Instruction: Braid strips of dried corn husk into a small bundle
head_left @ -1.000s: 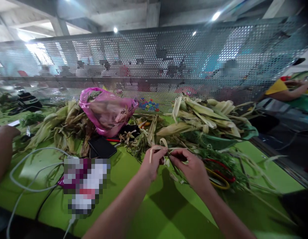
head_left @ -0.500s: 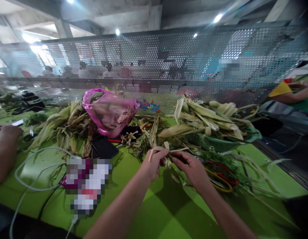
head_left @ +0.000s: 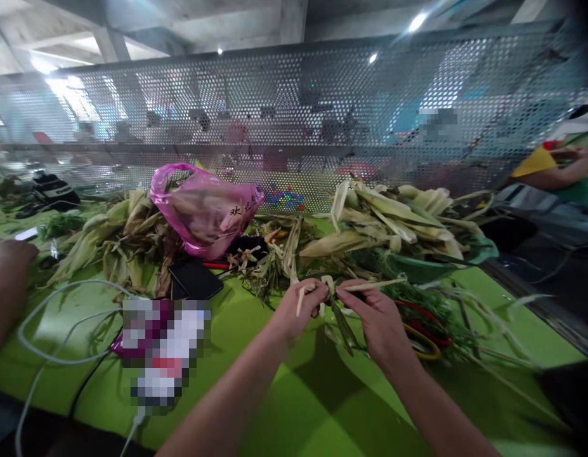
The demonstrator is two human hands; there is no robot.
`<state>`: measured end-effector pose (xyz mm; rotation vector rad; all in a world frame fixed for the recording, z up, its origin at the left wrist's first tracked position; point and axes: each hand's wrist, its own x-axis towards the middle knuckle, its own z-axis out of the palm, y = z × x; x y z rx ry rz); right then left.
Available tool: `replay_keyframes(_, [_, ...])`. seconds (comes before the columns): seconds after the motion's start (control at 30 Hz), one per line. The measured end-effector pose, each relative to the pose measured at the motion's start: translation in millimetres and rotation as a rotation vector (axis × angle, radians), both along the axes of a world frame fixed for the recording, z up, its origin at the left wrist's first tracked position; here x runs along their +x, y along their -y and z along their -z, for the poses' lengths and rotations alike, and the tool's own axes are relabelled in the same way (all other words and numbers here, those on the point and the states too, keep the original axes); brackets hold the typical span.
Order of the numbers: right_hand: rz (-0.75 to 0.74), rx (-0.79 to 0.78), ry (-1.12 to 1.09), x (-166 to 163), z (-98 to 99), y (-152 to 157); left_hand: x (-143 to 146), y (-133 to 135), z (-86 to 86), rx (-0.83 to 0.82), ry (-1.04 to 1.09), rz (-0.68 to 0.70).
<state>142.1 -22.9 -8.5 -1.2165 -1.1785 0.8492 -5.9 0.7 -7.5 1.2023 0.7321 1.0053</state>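
My left hand (head_left: 297, 310) and my right hand (head_left: 375, 315) meet above the green table (head_left: 294, 393), both pinched on one pale corn husk strip (head_left: 374, 285). The strip runs between the fingertips and sticks out to the right past my right hand. A short end pokes down from my left fingers. A darker green leaf (head_left: 344, 327) hangs below the hands.
Corn husk piles lie at the back left (head_left: 117, 238) and in a green basin (head_left: 417, 266) at the back right. A pink plastic bag (head_left: 203, 209), a black phone (head_left: 195, 279), red and yellow scissors (head_left: 424, 336) and white cables (head_left: 60, 317) lie around. Another person's arm (head_left: 6, 285) rests at left.
Both hands have risen slightly and pulled the husk strip taut; its free end now points out to the right. The green leaf now dangles beneath them.
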Motion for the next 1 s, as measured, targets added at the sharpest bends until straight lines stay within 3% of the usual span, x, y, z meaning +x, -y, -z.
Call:
replay_keyframes(0.2, [0.022, -0.031, -0.002, -0.1, -3.8, 1.2, -1.3, 0.0, -2.5, 0.024, -0.011, -0.011])
replay_keyframes(0.37, [-0.011, -0.033, 0.07, 4.7, -10.8, 3.5, -2.5, -1.1, -7.0, -0.139, 0.067, -0.032])
replay_keyframes(0.57, [-0.128, -0.075, 0.047, 3.1, -12.6, 2.4, -0.9, -5.2, -2.0, -0.245, 0.265, 0.047])
replay_keyframes(1.0, [-0.059, -0.01, 0.105, 7.0, -7.2, -0.7, -5.1, -5.2, -2.0, -0.306, 0.29, 0.071])
